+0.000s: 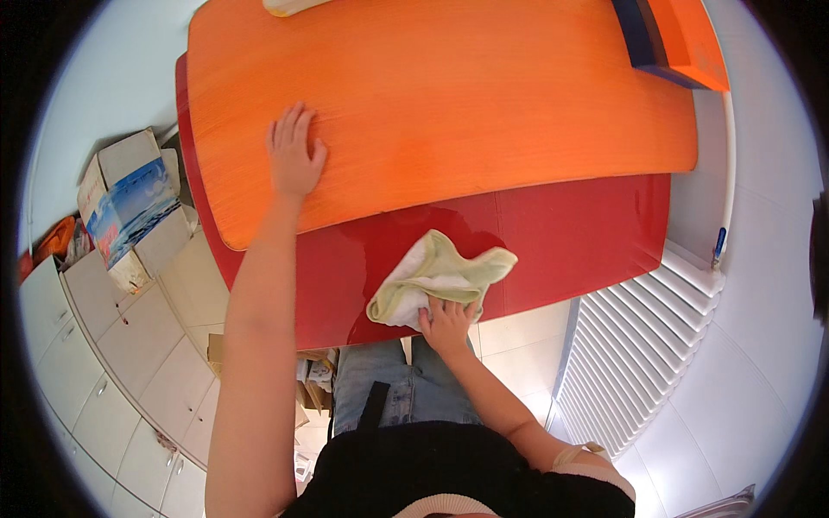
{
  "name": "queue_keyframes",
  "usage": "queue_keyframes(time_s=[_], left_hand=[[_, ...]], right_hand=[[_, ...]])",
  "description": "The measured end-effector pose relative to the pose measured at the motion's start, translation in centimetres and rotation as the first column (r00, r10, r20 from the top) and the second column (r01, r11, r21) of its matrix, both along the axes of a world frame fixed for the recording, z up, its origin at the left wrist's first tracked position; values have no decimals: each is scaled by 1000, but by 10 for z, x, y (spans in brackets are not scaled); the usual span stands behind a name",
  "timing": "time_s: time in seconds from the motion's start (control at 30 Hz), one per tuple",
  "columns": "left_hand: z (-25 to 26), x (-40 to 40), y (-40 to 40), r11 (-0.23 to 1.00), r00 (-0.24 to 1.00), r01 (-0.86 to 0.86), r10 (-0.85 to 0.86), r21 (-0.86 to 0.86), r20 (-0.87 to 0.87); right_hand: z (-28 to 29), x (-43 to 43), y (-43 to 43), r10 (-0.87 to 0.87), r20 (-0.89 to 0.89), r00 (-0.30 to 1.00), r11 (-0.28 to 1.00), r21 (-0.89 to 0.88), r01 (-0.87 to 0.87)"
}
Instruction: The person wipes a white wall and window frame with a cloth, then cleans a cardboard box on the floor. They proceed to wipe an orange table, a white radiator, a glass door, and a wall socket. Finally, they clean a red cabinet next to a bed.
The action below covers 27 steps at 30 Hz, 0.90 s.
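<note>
My left hand (296, 152) rests palm down, fingers slightly apart, near the left end of an orange wood-grain board (440, 110). That board lies on a larger red surface (583, 226), which shows along its near and left sides. In my right hand (448, 327) is a bunched white cloth with pale green edging (447, 278), lying on the red surface by its near edge. My right fingertips are partly hidden by the cloth folds. Around the cloth the red surface has a darker, glossy patch that looks wet.
An orange and dark blue box (680, 45) stands at the back right corner. A white radiator (635, 356) runs along the right wall. To the left are a cardboard carton (139, 201) and white cabinets (103, 414). A pale object (291, 5) sits at the far edge.
</note>
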State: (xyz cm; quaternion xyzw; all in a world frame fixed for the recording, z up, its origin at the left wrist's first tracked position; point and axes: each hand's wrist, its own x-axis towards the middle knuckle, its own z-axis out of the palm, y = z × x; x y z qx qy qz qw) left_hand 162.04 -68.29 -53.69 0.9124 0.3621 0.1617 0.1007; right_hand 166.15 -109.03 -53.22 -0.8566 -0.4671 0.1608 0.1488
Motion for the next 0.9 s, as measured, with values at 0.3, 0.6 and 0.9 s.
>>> queue_keyframes(time_s=[0.3, 0.6, 0.9], left_hand=[[-8, 8, 0, 999, 999, 17, -16, 38, -34], [-4, 2, -4, 999, 991, -18, 24, 45, -135], [0, 6, -2, 999, 981, 1, 9, 50, -192]], right_hand=[[-2, 107, 88, 105, 40, 994, 966, 234, -111], [-2, 83, -104, 288, -65, 955, 958, 22, -288], [-10, 181, 35, -462, 315, 829, 877, 22, 480]])
